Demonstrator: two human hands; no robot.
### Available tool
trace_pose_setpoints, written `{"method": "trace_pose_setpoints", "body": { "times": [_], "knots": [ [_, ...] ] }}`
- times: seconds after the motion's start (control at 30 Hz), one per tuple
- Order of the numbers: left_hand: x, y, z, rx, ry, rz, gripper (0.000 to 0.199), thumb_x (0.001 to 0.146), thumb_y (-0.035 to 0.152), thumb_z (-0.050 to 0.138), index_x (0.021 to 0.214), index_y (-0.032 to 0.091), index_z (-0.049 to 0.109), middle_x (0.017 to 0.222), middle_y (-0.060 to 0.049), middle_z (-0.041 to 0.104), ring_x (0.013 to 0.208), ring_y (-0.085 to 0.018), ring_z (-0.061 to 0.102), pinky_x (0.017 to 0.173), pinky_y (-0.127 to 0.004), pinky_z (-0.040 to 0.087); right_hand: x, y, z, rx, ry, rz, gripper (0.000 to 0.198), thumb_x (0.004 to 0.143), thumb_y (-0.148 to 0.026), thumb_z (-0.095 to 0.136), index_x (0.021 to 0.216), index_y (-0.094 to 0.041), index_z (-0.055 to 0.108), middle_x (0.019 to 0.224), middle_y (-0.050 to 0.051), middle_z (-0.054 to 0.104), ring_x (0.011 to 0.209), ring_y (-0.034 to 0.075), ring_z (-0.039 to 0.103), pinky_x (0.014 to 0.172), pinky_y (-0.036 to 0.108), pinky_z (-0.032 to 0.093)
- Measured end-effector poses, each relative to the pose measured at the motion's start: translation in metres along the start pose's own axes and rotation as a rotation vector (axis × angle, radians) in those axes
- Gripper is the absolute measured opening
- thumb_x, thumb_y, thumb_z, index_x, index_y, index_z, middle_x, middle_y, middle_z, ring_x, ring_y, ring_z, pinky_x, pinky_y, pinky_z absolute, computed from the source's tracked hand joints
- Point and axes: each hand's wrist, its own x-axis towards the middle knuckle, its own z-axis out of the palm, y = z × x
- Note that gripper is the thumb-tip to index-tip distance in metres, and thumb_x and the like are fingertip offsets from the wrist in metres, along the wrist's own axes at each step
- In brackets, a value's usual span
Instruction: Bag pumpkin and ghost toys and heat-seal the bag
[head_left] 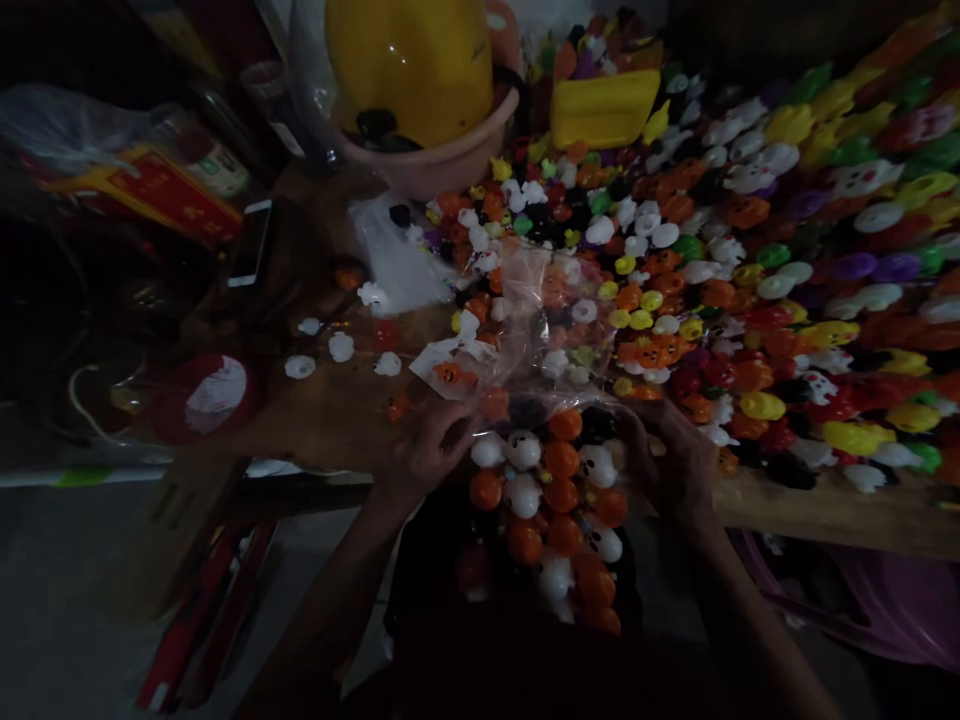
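A clear plastic bag [534, 345] is stretched between my two hands over the front edge of the table. My left hand [433, 442] has its fingers closed on the bag's left side. My right hand [681, 465] pinches the right side. Just below the bag, several orange and white round toy figures [523, 495], some with dark faces, are bunched above my dark lap. Whether they are strung together, or inside a bag, I cannot tell. By my left hand lies a white paper piece [442, 362] with an orange figure [454, 375] on it.
Heaped colourful plastic figures [757, 290] cover the table's right side. A pink basin [420, 170] with a yellow container [409, 70] and a yellow tray [606, 108] stand behind. To the left are a phone [250, 243] and a red round item [202, 398]. A purple chair [885, 600] is at lower right.
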Motion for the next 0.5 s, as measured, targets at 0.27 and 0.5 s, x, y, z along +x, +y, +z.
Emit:
{"method": "trace_pose_setpoints", "body": {
  "times": [0.27, 0.5],
  "knots": [
    [0.008, -0.004, 0.003, -0.029, -0.053, 0.173, 0.010, 0.102, 0.021, 0.054, 0.102, 0.017, 0.063, 0.100, -0.007, 0.076, 0.089, -0.015, 0.073, 0.081, -0.024, 0.054, -0.001, -0.007, 0.001, -0.292, 0.146, -0.304, 0.009, 0.094, -0.012, 0.064, 0.098, -0.020, 0.063, 0.080, 0.002, 0.074, 0.064, 0.013, 0.069, 0.058, 0.023, 0.047],
    [0.006, -0.007, -0.015, 0.027, -0.178, 0.326, 0.024, 0.101, 0.023, 0.046, 0.084, 0.018, 0.061, 0.085, -0.006, 0.070, 0.075, -0.017, 0.066, 0.075, -0.029, 0.052, -0.012, -0.001, -0.028, -0.066, -0.130, -0.413, 0.025, 0.090, -0.004, 0.061, 0.108, -0.022, 0.060, 0.090, 0.004, 0.068, 0.077, 0.014, 0.066, 0.066, 0.024, 0.051]
  ]
}}
